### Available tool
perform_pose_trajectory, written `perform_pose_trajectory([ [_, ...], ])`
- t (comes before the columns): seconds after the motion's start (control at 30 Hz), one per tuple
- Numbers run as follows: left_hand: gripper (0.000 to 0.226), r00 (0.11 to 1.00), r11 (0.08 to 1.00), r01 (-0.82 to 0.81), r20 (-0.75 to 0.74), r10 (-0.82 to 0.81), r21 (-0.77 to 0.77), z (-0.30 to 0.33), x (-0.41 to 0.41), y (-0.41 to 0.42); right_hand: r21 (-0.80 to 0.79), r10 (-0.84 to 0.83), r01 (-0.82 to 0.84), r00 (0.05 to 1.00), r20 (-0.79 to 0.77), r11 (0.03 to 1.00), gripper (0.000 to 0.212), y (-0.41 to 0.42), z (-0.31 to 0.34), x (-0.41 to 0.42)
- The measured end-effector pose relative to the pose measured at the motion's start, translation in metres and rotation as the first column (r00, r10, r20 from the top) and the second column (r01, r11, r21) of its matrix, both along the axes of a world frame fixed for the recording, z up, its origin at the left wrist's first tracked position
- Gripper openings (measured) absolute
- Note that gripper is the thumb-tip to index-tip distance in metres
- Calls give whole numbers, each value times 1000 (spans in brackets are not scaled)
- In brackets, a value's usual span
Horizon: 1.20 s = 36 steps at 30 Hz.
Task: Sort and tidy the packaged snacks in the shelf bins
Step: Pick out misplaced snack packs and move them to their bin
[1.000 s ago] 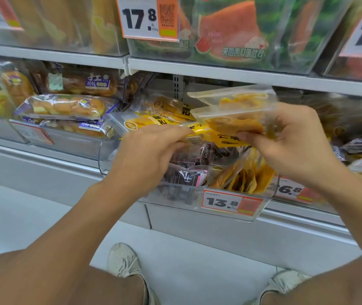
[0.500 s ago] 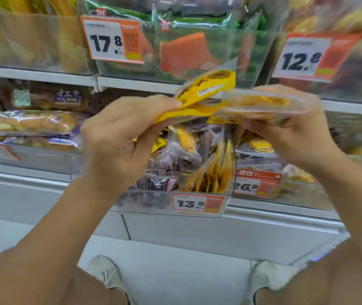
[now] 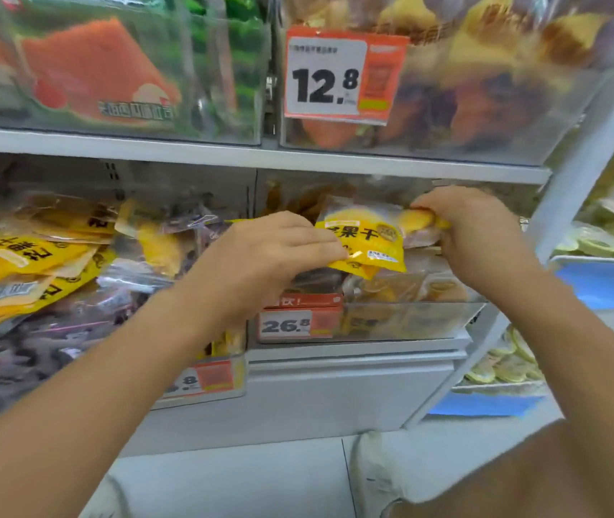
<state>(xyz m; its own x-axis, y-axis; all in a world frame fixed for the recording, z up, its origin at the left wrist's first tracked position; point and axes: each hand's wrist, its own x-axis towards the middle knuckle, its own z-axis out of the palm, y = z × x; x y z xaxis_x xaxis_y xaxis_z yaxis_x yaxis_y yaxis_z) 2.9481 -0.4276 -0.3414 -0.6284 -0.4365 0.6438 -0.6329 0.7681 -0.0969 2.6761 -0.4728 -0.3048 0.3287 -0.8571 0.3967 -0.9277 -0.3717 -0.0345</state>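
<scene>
A yellow dried-mango packet (image 3: 367,244) hangs over the clear bin (image 3: 410,323) that carries the 26.8 price tag (image 3: 300,325). My left hand (image 3: 260,259) pinches its lower left edge. My right hand (image 3: 473,233) grips its right end near the top seal. Several clear packets with yellow fruit lie in that bin under the held one. To the left, another bin (image 3: 201,383) holds several yellow packets (image 3: 25,263) mixed with dark purple ones (image 3: 74,323).
The shelf above carries bins of watermelon-print packs (image 3: 96,72) and mixed dried fruit behind a 12.8 tag (image 3: 335,76). A side rack at the right holds lemon-slice packs (image 3: 597,241). My shoes (image 3: 376,476) stand on the pale floor below.
Both hands have carried the yellow packets to the right, from over the 13.8 bin to over the 26.8 bin, and lowered them. The view turned right with them.
</scene>
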Motion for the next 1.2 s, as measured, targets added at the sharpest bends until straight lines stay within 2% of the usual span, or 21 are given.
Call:
perform_pose_trajectory([
  [0.1, 31, 988, 962, -130, -48, 146, 239, 7, -11, -20, 150, 24, -32, 998, 52, 988, 51, -14, -11, 0],
  [0.2, 49, 943, 822, -256, -56, 329, 509, 9, -13, -31, 231, 71, -109, 983, 168, 967, 59, -21, -17, 4],
  [0.3, 51, 937, 762, -220, -85, 338, 609, 8, -14, -38, 294, 96, -177, 958, 270, 939, 57, -24, -15, 14],
  [0.4, 39, 950, 718, -207, -38, 309, 665, 8, -16, -43, 424, 154, -273, 943, 293, 863, 65, -26, -12, 19],
  [0.5, 47, 964, 701, -215, 33, 263, 680, 12, -8, -43, 471, 145, -265, 951, 275, 842, 75, -21, 0, 8],
  [0.57, 54, 968, 727, -220, 53, 245, 650, 19, 0, -36, 423, 155, -251, 956, 248, 871, 74, -14, 4, 3],
  [0.6, 59, 960, 759, -261, 77, 269, 596, 20, 4, -33, 369, 186, -244, 965, 186, 897, 73, -11, 2, 6],
  [0.67, 72, 887, 785, -462, 239, 396, 413, 17, 6, -23, 332, 207, -190, 978, -15, 924, 74, -7, -10, 16],
  [0.7, 74, 815, 750, -570, 347, 464, 337, 13, 4, -18, 352, 193, -147, 976, -99, 924, 73, -7, -18, 21],
  [0.77, 64, 715, 671, -676, 489, 499, 304, 3, -1, -12, 327, 139, -78, 976, -167, 942, 65, -6, -30, 29],
  [0.8, 57, 711, 659, -681, 504, 491, 319, 1, -3, -12, 268, 112, -66, 981, -158, 961, 60, -2, -30, 32],
  [0.9, 47, 792, 672, -602, 429, 434, 431, 3, -2, -14, 28, 126, -126, 992, -10, 992, 53, 26, -12, 38],
  [0.93, 49, 817, 679, -572, 400, 416, 460, 4, -2, -14, 17, 153, -153, 988, 16, 988, 53, 40, -7, 41],
  [1.0, 54, 836, 715, -546, 347, 426, 437, 8, -4, -8, 124, 173, -160, 979, -103, 979, 49, 63, -2, 49],
  [1.07, 47, 844, 777, -536, 220, 489, 331, 13, -9, 9, 227, 107, -37, 947, -303, 973, 35, 69, -12, 50],
  [1.13, 31, 846, 789, -529, 119, 520, 311, 17, -19, 31, 213, 8, 75, 932, -362, 974, 22, 64, -29, 45],
  [1.2, 25, 852, 777, -522, 169, 496, 352, 4, -32, 49, 185, -47, 125, 924, -379, 975, 12, 59, -44, 39],
])
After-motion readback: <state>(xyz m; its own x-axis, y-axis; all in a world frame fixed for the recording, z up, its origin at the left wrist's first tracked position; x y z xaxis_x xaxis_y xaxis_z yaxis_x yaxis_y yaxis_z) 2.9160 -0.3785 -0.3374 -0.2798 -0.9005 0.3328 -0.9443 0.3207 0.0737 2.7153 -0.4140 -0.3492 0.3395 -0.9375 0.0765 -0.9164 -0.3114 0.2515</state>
